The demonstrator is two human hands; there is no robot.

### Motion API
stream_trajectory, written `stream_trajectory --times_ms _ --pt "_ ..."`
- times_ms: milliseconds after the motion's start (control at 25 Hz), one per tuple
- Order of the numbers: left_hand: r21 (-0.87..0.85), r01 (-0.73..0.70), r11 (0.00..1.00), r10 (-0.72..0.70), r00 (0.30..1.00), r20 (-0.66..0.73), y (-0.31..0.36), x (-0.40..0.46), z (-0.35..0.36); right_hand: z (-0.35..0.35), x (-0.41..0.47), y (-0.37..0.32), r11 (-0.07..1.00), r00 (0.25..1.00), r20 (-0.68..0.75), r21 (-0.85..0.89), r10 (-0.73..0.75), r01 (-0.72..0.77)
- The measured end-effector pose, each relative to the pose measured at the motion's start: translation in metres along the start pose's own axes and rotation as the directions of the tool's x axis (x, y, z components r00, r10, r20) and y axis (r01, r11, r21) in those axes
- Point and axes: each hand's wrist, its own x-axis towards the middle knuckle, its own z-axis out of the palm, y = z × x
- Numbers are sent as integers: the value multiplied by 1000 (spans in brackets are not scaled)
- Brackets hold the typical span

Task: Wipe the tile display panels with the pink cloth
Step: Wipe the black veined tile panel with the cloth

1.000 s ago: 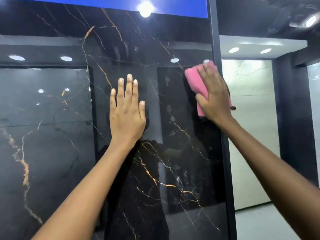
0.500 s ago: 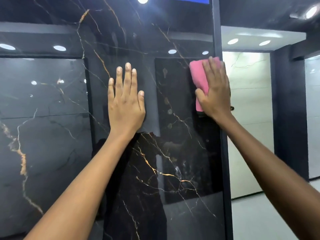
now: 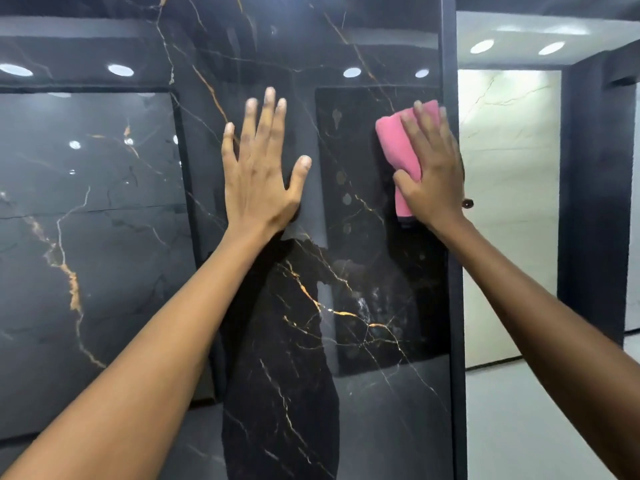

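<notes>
We stand before a tall black tile panel (image 3: 284, 341), glossy, veined with gold and white lines, which fills most of the view and mirrors round ceiling lights. Along its right side runs a dark frame edge (image 3: 450, 271), upright from top to bottom. Past that edge, well behind, we see a pale marble-look wall panel (image 3: 509, 209) and a light floor (image 3: 512, 427), with a dark pillar (image 3: 592, 202) to the right of it.

Our two bare forearms reach up from the lower corners, and our hands sit well apart on the panel. Our left hand (image 3: 258, 174) lies flat against the glossy surface near the middle, fingers straight and slightly spread, thumb out to the right, holding nothing. Our right hand (image 3: 433, 178) presses the pink cloth (image 3: 398, 147) against the panel just beside the frame edge, fingers laid straight over it, the thumb tucked against its lower left side. The cloth is folded into a pad; its upper left part and a narrow lower strip show from under the hand.
</notes>
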Motion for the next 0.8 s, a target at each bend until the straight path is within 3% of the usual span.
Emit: stream_trajectory --times_ms 40,120,240,320,360,440,480,600,680,800 --pt "-99 -2 995 0 1000 -20 0 -8 -4 5 -22 -4 998 997 30 -1 -64 64" --pt "-191 119 974 -132 990 -52 5 -51 -9 11 -100 -12 966 957 129 21 -259 258" --pt "-34 342 939 -342 940 9 19 -153 -2 7 -205 -6 901 857 285 80 -430 426" --pt "139 281 950 -294 953 77 18 -194 7 0 -194 11 947 927 199 108 -317 301" --pt "189 248 950 -268 959 93 14 -200 12 -2 -166 18 978 976 118 124 -180 166" --pt "224 255 941 -281 955 95 11 -197 15 -9 -89 19 989 999 -14 143 48 -45" --pt "223 259 940 -283 956 82 11 -195 15 -7 -63 10 988 998 -37 143 55 -49" --pt "213 246 946 -263 963 55 13 -199 15 19 -96 -26 976 978 1 69 -208 208" --pt "216 235 948 -252 966 54 11 -198 16 29 -196 -37 897 886 140 55 -443 440" --pt "209 240 948 -255 966 47 11 -200 17 11 -283 -16 728 640 410 96 -650 678"
